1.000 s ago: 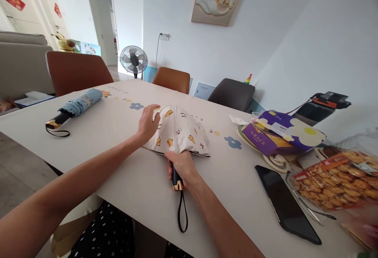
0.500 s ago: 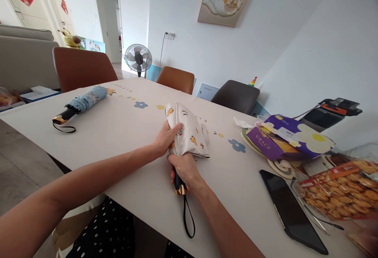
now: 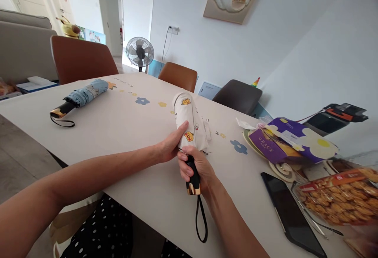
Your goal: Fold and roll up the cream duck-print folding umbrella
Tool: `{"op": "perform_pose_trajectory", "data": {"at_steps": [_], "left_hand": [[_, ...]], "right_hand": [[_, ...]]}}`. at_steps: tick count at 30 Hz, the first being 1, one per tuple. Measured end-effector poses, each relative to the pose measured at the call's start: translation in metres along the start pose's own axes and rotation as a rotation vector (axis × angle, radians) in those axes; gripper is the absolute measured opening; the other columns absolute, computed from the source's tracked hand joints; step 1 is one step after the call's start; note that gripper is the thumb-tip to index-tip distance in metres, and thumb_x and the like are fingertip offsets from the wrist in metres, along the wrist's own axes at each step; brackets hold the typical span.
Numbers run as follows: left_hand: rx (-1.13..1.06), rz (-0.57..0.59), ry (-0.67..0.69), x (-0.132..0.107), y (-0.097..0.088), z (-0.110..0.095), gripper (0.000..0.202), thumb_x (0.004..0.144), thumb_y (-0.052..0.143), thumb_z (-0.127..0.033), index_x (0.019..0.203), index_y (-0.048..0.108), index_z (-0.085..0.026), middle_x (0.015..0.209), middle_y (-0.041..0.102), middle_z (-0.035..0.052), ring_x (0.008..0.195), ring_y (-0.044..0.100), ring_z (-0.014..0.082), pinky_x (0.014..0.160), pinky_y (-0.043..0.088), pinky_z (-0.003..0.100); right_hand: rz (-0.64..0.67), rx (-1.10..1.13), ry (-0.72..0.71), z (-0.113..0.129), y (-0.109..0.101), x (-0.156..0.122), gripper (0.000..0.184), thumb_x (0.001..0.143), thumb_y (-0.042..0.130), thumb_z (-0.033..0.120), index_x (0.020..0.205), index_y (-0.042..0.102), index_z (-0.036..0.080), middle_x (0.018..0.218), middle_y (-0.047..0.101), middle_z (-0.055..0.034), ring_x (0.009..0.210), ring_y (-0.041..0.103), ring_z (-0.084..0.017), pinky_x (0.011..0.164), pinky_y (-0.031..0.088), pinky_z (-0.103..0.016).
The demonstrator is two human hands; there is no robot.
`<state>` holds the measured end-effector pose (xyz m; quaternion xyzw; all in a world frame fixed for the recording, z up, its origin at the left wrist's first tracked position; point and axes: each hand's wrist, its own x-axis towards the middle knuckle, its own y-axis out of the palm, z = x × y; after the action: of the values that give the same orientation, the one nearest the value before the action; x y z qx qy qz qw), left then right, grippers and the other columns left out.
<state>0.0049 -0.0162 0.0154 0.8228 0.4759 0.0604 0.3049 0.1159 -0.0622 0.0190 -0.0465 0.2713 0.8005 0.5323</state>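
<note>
A folded white umbrella (image 3: 189, 121) printed with small yellow cartoon figures is lifted a little off the table, tip pointing away from me. My right hand (image 3: 197, 167) is wrapped round its black handle, whose gold end and black wrist strap (image 3: 201, 222) hang below the fist. My left hand (image 3: 170, 144) grips the lower part of the canopy, fingers curled round the gathered fabric just above the right hand. A second folded umbrella (image 3: 79, 97), light blue with a black and gold handle, lies on the table at the far left.
The table (image 3: 124, 124) has a cream cloth with flower prints. At right lie a black phone (image 3: 291, 212), a purple bag (image 3: 291, 140) on plates, and a snack package (image 3: 339, 195). Brown chairs (image 3: 81, 59) and a dark chair (image 3: 238, 94) stand around; a fan (image 3: 140, 52) behind.
The spread canopy has been gathered into a narrow roll. My left hand came in from the fabric's left edge and closed round it, and the umbrella has been raised off the table.
</note>
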Motion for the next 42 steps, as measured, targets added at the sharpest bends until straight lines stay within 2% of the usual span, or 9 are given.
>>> {"op": "perform_pose_trajectory", "data": {"at_steps": [8, 12, 16, 20, 29, 33, 36, 39, 42], "left_hand": [[0.071, -0.066, 0.043, 0.001, -0.012, -0.002, 0.055, 0.074, 0.057, -0.064, 0.092, 0.066, -0.013, 0.088, 0.071, 0.0101, 0.087, 0.066, 0.0227, 0.079, 0.051, 0.03], [0.055, 0.027, 0.03, 0.004, -0.018, -0.002, 0.062, 0.074, 0.055, -0.068, 0.096, 0.066, -0.011, 0.091, 0.071, 0.0117, 0.091, 0.065, 0.0232, 0.084, 0.049, 0.03], [-0.021, 0.072, 0.019, 0.013, -0.023, -0.004, 0.072, 0.076, 0.044, -0.074, 0.105, 0.065, -0.012, 0.102, 0.07, 0.0147, 0.099, 0.064, 0.026, 0.091, 0.048, 0.034], [-0.047, -0.107, 0.139, 0.024, -0.039, -0.016, 0.067, 0.078, 0.045, -0.071, 0.113, 0.062, -0.017, 0.113, 0.066, 0.0133, 0.106, 0.061, 0.0279, 0.093, 0.048, 0.037], [-0.203, -0.416, 0.201, 0.036, -0.072, -0.039, 0.053, 0.08, 0.045, -0.066, 0.09, 0.063, -0.018, 0.097, 0.068, 0.0106, 0.088, 0.064, 0.0254, 0.078, 0.053, 0.038], [-0.138, -0.665, 0.272, 0.043, -0.09, -0.047, 0.025, 0.082, 0.054, -0.043, 0.078, 0.056, -0.018, 0.077, 0.063, 0.0041, 0.066, 0.06, 0.0163, 0.066, 0.052, 0.032], [0.043, -0.859, 0.363, 0.042, -0.091, -0.049, 0.019, 0.085, 0.05, -0.034, 0.078, 0.053, -0.017, 0.078, 0.061, 0.0038, 0.061, 0.058, 0.0122, 0.065, 0.05, 0.028], [0.209, -0.705, 0.369, 0.032, -0.069, -0.039, 0.027, 0.083, 0.054, -0.042, 0.082, 0.055, -0.015, 0.08, 0.062, 0.0054, 0.062, 0.06, 0.013, 0.067, 0.051, 0.03], [0.291, -0.258, 0.199, 0.017, -0.038, -0.023, 0.044, 0.077, 0.059, -0.056, 0.085, 0.061, -0.013, 0.084, 0.067, 0.0099, 0.072, 0.064, 0.0184, 0.07, 0.051, 0.032]], "right_hand": [[0.083, 0.078, 0.111, 0.0, 0.002, -0.001, 0.035, 0.08, 0.045, 0.038, 0.052, 0.045, 0.018, 0.032, 0.033, 0.0057, 0.025, 0.031, -0.006, 0.029, 0.03, -0.017], [0.107, 0.107, 0.099, -0.005, 0.003, 0.001, 0.035, 0.081, 0.046, 0.037, 0.051, 0.045, 0.018, 0.032, 0.033, 0.0056, 0.025, 0.031, -0.006, 0.03, 0.03, -0.018], [-0.004, 0.057, 0.034, -0.011, 0.006, 0.003, 0.034, 0.08, 0.049, 0.034, 0.051, 0.042, 0.018, 0.032, 0.036, 0.0052, 0.026, 0.033, -0.007, 0.03, 0.031, -0.018], [-0.114, -0.042, 0.033, -0.013, 0.011, 0.004, 0.029, 0.075, 0.055, 0.029, 0.052, 0.042, 0.018, 0.034, 0.037, 0.0061, 0.027, 0.032, -0.007, 0.03, 0.033, -0.019], [-0.004, -0.053, 0.247, -0.012, 0.02, -0.002, 0.018, 0.074, 0.053, 0.023, 0.06, 0.042, 0.019, 0.038, 0.039, 0.0082, 0.027, 0.032, -0.006, 0.03, 0.036, -0.019], [0.037, -0.019, 0.199, -0.016, 0.018, 0.0, 0.018, 0.072, 0.056, 0.025, 0.061, 0.043, 0.019, 0.039, 0.039, 0.0086, 0.027, 0.033, -0.006, 0.031, 0.037, -0.02], [-0.049, -0.015, 0.044, -0.017, 0.014, 0.004, 0.022, 0.071, 0.059, 0.029, 0.06, 0.043, 0.019, 0.038, 0.04, 0.0082, 0.029, 0.035, -0.006, 0.033, 0.04, -0.021], [-0.212, -0.027, -0.107, -0.018, 0.01, 0.009, 0.027, 0.071, 0.06, 0.033, 0.056, 0.043, 0.019, 0.037, 0.043, 0.0061, 0.03, 0.041, -0.008, 0.034, 0.04, -0.021], [-0.365, -0.088, -0.116, -0.019, 0.01, 0.012, 0.025, 0.073, 0.057, 0.032, 0.056, 0.044, 0.019, 0.036, 0.046, 0.0029, 0.03, 0.045, -0.011, 0.033, 0.04, -0.022]]}}
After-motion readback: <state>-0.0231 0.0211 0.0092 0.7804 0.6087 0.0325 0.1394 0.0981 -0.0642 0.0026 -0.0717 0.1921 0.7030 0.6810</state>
